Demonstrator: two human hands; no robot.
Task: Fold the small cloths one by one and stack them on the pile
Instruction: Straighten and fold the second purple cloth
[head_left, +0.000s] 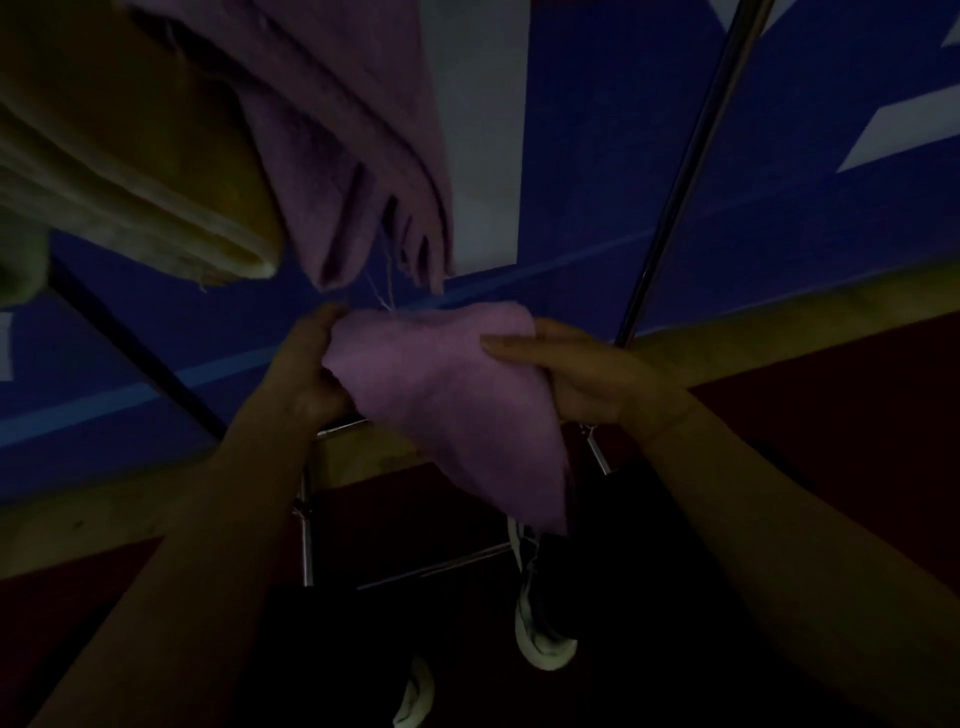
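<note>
Hands (311, 364) on purple cloth (447, 395), folded towels (332, 156) hanging just above.

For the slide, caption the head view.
Both hands, left hand and right hand, hold a purple cloth up below folded cloths.

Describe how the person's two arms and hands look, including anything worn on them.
Both forearms are bare up to the frame's bottom edge; no sleeves show. The left hand and right hand wear no gloves, and no rings show, though the picture is dark. A faint line crosses the right wrist; whether it is a thin band or a skin crease cannot be told. No watch shows on either wrist.
</note>
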